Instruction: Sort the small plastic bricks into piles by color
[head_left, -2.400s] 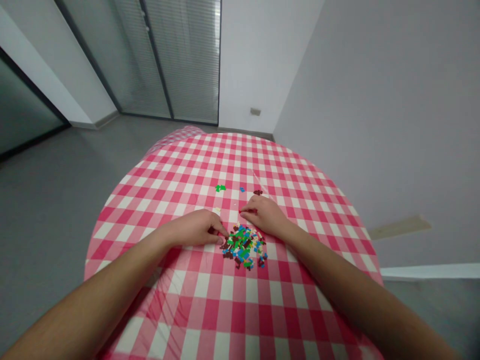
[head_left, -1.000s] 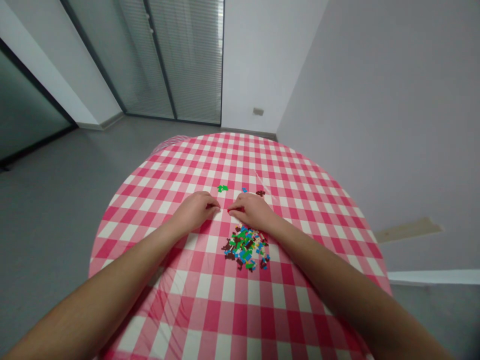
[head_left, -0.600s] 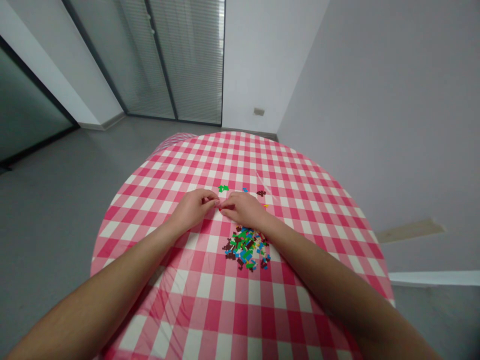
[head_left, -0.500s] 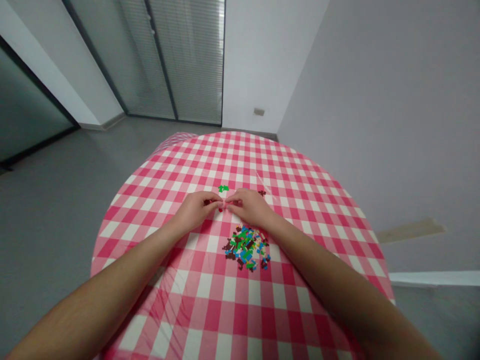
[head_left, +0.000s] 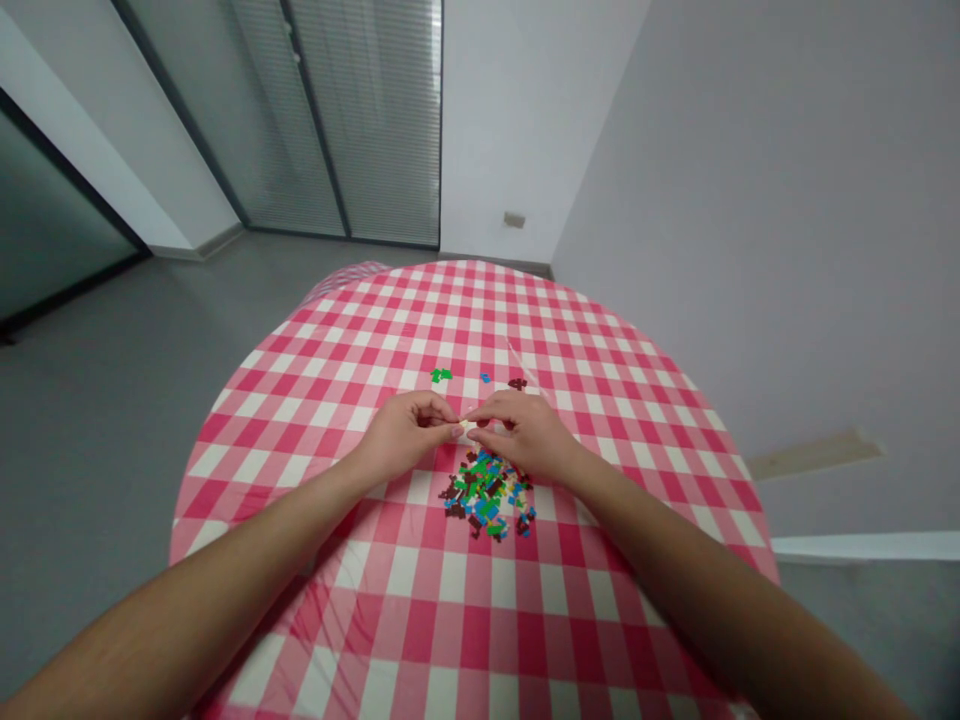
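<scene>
A pile (head_left: 487,495) of tiny bricks, green, blue, brown and pale, lies on a round table (head_left: 420,620) with a red and white checked cloth. Both hands are just behind the pile, and their tips meet there. The left hand (head_left: 405,435) is behind the pile and a bit to its left, curled up, with thumb and first finger pinched together. The right hand (head_left: 529,435) is behind the pile and a bit to its right, curled the same way. Its heel is very near the far edge of the pile; I cannot tell if it touches. Between the two pinches sits one tiny pale piece (head_left: 466,426), just behind the pile. Both hands grip it, one from each side. It is too small to tell its shape.

Farther back from the pile, three small lots lie alone on the cloth. The green bits (head_left: 440,375) are back and to the left of the pile. A blue bit (head_left: 484,378) is straight back from it. A brown bit (head_left: 516,383) is back and a little to the right.

The bare arms come in from the near side of the pile, one on each side of it. Far behind the pile, past the table edge, are a grey floor (head_left: 112,400), glass doors (head_left: 360,120) with blinds, and a white wall with a small socket (head_left: 514,220). Off to the right of the pile, a pale board (head_left: 806,455) sits low by the wall
</scene>
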